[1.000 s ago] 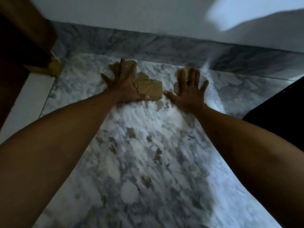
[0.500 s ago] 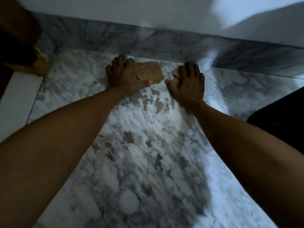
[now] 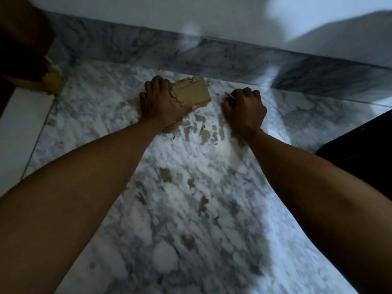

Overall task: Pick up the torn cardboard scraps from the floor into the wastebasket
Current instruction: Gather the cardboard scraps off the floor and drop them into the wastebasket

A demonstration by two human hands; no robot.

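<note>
My left hand [image 3: 163,102] grips a stack of torn brown cardboard scraps [image 3: 193,93] low over the marble floor; a corner of cardboard pokes out below the wrist. My right hand [image 3: 245,109] is curled into a fist beside it, with only a thin edge of a scrap [image 3: 230,95] showing at the fingers; the rest is hidden inside the fist. No wastebasket is in view.
A grey marble skirting [image 3: 212,54] and white wall run across the far side. A dark wooden piece [image 3: 25,39] with a torn brown bit [image 3: 52,78] stands at far left. A black object [image 3: 360,149] sits at the right edge.
Both hands lay flat and spread on the scraps a second ago. They have since curled closed and gathered the scraps; the right-hand piece has disappeared into the fist.
</note>
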